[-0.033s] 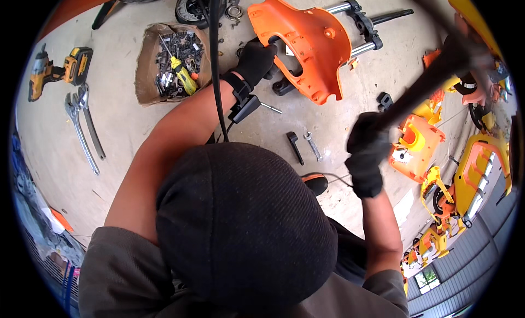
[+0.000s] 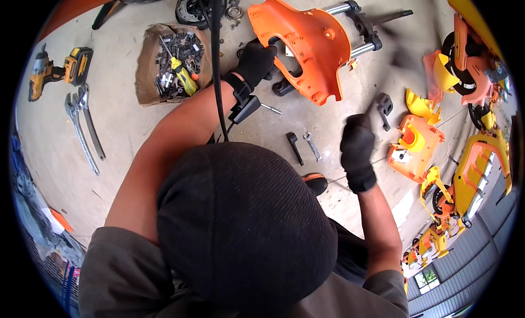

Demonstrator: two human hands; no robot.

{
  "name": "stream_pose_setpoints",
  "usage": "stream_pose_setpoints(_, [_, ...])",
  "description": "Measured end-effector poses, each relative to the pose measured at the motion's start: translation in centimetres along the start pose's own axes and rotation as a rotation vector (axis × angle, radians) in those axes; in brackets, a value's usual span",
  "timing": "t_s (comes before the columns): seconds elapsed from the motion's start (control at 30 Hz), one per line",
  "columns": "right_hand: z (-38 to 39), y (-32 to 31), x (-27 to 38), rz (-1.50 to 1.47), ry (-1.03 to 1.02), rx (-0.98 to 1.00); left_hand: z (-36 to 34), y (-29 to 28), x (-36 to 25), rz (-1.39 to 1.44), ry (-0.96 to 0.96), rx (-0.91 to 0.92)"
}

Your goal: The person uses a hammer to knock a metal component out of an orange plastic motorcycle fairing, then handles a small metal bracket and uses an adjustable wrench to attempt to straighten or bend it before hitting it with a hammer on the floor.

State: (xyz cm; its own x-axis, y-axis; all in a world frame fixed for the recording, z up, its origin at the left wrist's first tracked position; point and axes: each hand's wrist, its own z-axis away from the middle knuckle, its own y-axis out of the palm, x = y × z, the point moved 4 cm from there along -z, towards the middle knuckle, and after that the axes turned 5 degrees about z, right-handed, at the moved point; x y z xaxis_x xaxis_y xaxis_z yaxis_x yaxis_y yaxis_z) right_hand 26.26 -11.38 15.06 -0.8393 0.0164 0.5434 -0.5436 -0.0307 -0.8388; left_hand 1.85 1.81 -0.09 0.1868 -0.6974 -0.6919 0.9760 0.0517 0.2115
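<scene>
My left hand (image 2: 256, 64), in a black glove, is closed on the left edge of an orange plastic shell (image 2: 322, 50), beside its cut-out. Silver fork tubes (image 2: 363, 49) and a dark bracket (image 2: 362, 24) extend past the shell's right side; a thin dark shaft points away from the bracket. My gloved right hand (image 2: 358, 146) is closed round the handle of a hammer, whose head (image 2: 402, 56) is smeared by motion near the shaft. Below the shell, a black-handled tool (image 2: 295, 148) and a small wrench (image 2: 313, 147) lie on the floor.
An open cardboard box (image 2: 143, 72) holds loose fasteners and a yellow screwdriver (image 2: 183, 76). Farther left lie a cordless impact driver (image 2: 54, 69) and two adjustable wrenches (image 2: 82, 121). Orange and yellow panels (image 2: 418, 146) crowd the right side. A black cable (image 2: 216, 72) hangs in front.
The hammer has swung from the upper right down toward the bracket and shaft. My right hand has shifted slightly left; my left hand and the shell stay in place.
</scene>
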Motion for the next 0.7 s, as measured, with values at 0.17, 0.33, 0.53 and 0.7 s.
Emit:
stream_pose_setpoints(0.17, [-2.2, 0.3, 3.6, -0.131, 0.005, 0.187, -1.5, -1.5, 2.2, -0.063, 0.054, 0.033])
stream_pose_setpoints(0.33, [-3.6, -4.9, 6.6, -0.505, 0.124, -0.025, -0.2, -0.6, 0.4, -0.022, 0.028, -0.007])
stream_pose_setpoints(0.53, [0.1, 1.3, -0.9, -0.014, 0.131, 0.290, 0.4, 0.4, -0.3, -0.117, 0.109, -0.048])
stream_pose_setpoints(0.7, [-2.6, -2.2, 5.0, -0.245, 0.299, 0.206, -0.8, -0.9, 0.5, -0.202, 0.153, 0.022])
